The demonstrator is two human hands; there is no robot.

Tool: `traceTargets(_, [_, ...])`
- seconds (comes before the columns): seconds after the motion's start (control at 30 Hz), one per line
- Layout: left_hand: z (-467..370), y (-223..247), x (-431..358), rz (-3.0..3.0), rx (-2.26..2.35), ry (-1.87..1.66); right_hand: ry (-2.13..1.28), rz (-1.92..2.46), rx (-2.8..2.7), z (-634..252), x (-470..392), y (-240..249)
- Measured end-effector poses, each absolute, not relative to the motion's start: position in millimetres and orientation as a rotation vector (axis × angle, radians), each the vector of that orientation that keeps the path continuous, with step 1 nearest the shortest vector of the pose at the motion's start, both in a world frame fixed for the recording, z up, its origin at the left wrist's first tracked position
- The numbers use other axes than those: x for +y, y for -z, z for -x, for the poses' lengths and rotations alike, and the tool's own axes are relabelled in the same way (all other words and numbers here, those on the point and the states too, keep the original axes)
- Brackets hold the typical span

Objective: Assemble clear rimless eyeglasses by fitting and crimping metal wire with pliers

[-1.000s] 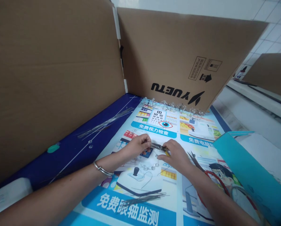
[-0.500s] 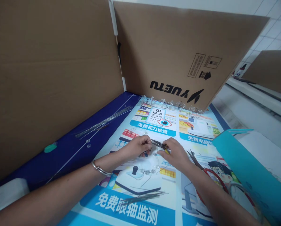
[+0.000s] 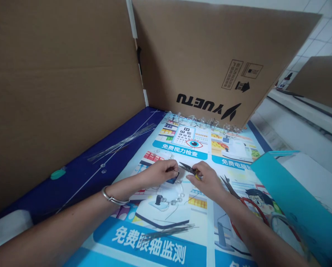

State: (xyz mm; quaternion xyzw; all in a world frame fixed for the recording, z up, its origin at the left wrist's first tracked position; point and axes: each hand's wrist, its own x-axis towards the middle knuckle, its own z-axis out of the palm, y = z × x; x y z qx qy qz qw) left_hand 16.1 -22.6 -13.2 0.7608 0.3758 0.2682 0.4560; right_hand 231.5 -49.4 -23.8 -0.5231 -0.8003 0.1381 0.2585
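My left hand (image 3: 163,172) is closed in a pinch around the upper end of a beaded wire (image 3: 173,202). Clear round beads hang from it in a loose curve below the fingers. The exact spot being gripped is too small to make out. A pair of pliers (image 3: 188,168) with dark pointed jaws and yellow on the handles is held in my right hand (image 3: 205,177). Its tips point left, close to my left fingertips, and the jaws look slightly parted. Beneath the beads lies a bundle of thin cut wires (image 3: 168,232) on the printed sheet.
Red-handled scissors (image 3: 246,204) lie beside my right forearm, near a turquoise box (image 3: 291,200). Long wires (image 3: 124,142) rest on the blue surface at left. Beaded wire pieces (image 3: 207,121) line the foot of the cardboard panel (image 3: 210,55). Another cardboard panel (image 3: 63,81) stands at left.
My left hand has turned slightly and its fingers have curled in more. The beaded wire hangs a little differently below it. The right hand and pliers have hardly moved.
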Motion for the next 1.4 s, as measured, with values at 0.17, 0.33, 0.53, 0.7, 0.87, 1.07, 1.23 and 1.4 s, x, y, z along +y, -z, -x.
traceTargets(0.17, [-15.8, 14.6, -21.8, -1.945, 0.922, -0.633, -0.411, 1.354, -2.203, -228.9, -51.5, 23.4])
traceTargets(0.33, [-17.9, 16.1, -23.4, -1.972, 0.914, -0.658, -0.459, 1.33, -2.188, -227.6, -52.4, 21.9])
traceTargets(0.53, [-20.3, 19.9, -25.8, -2.006, 0.925, -0.649, -0.497, 1.315, -2.136, -227.6, -51.1, 22.2])
traceTargets(0.7, [-21.9, 15.3, -27.1, -2.065, 0.924, -0.547, -0.524, 1.298, -2.124, -228.1, -51.1, 23.3])
traceTargets(0.87, [-21.5, 12.2, -25.4, -2.171, 0.842, -0.547, -0.509, 1.291, -2.136, -228.3, -50.6, 24.0])
traceTargets(1.07, [-17.7, 17.1, -24.1, -2.404, 0.821, -0.626, -0.497, 1.296, -2.155, -227.8, -50.7, 23.4])
traceTargets(1.23, [-15.3, 16.6, -22.7, -2.504, 0.735, -0.661, -0.489, 1.295, -2.155, -227.9, -50.2, 24.4])
traceTargets(1.4, [-13.4, 17.6, -19.0, -2.485, 0.681, -0.66, -0.474, 1.284, -2.154, -228.2, -50.2, 25.4])
